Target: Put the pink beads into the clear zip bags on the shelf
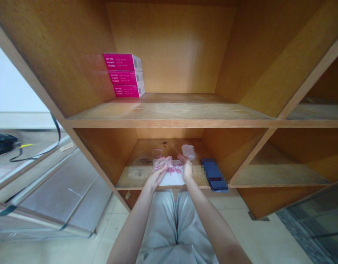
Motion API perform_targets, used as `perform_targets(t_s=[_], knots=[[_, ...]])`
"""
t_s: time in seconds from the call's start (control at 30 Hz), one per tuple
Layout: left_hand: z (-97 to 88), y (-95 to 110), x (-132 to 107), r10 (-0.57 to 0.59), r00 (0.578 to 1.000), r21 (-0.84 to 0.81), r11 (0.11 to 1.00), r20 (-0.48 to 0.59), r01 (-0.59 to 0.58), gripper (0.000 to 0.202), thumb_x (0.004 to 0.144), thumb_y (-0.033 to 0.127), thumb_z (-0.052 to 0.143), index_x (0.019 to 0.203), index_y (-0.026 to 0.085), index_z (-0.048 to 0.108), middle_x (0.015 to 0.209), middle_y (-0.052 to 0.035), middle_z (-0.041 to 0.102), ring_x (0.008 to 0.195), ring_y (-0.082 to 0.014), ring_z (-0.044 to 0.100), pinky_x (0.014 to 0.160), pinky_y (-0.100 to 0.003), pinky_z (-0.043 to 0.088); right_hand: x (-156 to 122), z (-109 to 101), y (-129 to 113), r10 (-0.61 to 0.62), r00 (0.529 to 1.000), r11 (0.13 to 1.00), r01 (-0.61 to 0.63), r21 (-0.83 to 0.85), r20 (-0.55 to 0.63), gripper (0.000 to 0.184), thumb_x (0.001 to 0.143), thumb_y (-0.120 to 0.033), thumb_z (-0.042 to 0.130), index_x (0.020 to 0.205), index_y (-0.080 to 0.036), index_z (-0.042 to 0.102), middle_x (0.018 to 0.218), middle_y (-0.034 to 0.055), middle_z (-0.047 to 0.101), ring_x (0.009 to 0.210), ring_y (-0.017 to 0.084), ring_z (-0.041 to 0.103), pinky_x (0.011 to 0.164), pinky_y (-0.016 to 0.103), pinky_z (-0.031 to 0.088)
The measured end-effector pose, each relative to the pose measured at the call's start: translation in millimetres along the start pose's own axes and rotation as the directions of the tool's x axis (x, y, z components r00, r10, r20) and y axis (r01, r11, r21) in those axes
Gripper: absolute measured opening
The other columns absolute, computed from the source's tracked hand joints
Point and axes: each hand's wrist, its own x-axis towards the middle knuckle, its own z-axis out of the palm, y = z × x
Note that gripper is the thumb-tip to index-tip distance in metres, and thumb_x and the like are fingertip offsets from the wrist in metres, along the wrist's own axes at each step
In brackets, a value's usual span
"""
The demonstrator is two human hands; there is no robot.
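My left hand (156,175) is closed on a small clear plastic bag (165,162) with pink bits showing in it. Beneath it, a white sheet (171,180) lies on the lower shelf, and many small pink pieces (174,169), like beads or pills, are scattered over it. At the sheet's right side rests my right hand (187,169), its fingers stretched out and slightly curved beside the pink pieces; I see nothing held in it. Just behind that hand is a flat clear bag (188,151). Another small clear bag (157,152) lies behind the left hand.
Three pink boxes (127,77) are stacked on the upper shelf (179,110) at left. A dark blue flat object (214,176), partly blurred, overhangs the lower shelf's front edge on the right. Wooden partitions (237,154) bound the compartment. A metal-framed panel (61,194) stands on the left.
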Motion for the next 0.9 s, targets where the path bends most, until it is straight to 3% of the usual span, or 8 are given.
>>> perform_targets(t_s=[0.33,0.5,0.63,0.9], knots=[[5.1,-7,4,-0.026,0.996,0.068,0.997,0.085,0.021,0.039,0.064,0.008,0.067,0.098,0.017,0.051,0.115,-0.0099,0.057,0.110,-0.0190,0.050,0.098,-0.035,0.033,1,-4,8,0.004,1.000,1.000,-0.004,0.001,0.025,0.051,0.079,-0.033,0.018,0.105,-0.011,0.056,0.108,0.0126,0.060,0.099,0.017,0.056,0.088,0.032,0.041],[5.6,-16,11,-0.059,0.997,0.249,0.967,0.052,0.045,0.043,0.058,0.011,0.071,0.097,0.017,0.055,0.107,-0.0112,0.060,0.097,-0.0206,0.057,0.087,-0.036,0.041,-2,-2,4,0.002,0.998,0.995,0.005,-0.100,0.068,0.051,0.081,-0.034,0.016,0.102,-0.012,0.058,0.107,0.0129,0.061,0.098,0.017,0.057,0.084,0.029,0.044],[11.6,-22,17,-0.049,0.999,0.353,0.935,0.022,0.038,0.041,0.052,0.010,0.074,0.089,0.016,0.057,0.099,-0.0087,0.061,0.091,-0.0201,0.059,0.082,-0.035,0.043,-4,1,4,0.002,0.996,0.988,0.012,-0.153,0.092,0.056,0.085,-0.041,0.015,0.103,-0.013,0.059,0.105,0.0129,0.061,0.094,0.017,0.059,0.081,0.029,0.046],[23.4,-25,23,-0.037,0.998,0.373,0.927,0.044,0.018,0.042,0.045,0.006,0.073,0.082,0.015,0.056,0.096,-0.0087,0.063,0.092,-0.0199,0.058,0.091,-0.038,0.038,-4,4,7,-0.029,0.996,0.990,0.040,-0.138,0.083,0.059,0.082,-0.055,0.023,0.093,-0.016,0.066,0.095,0.0114,0.066,0.093,0.022,0.060,0.086,0.035,0.043]])
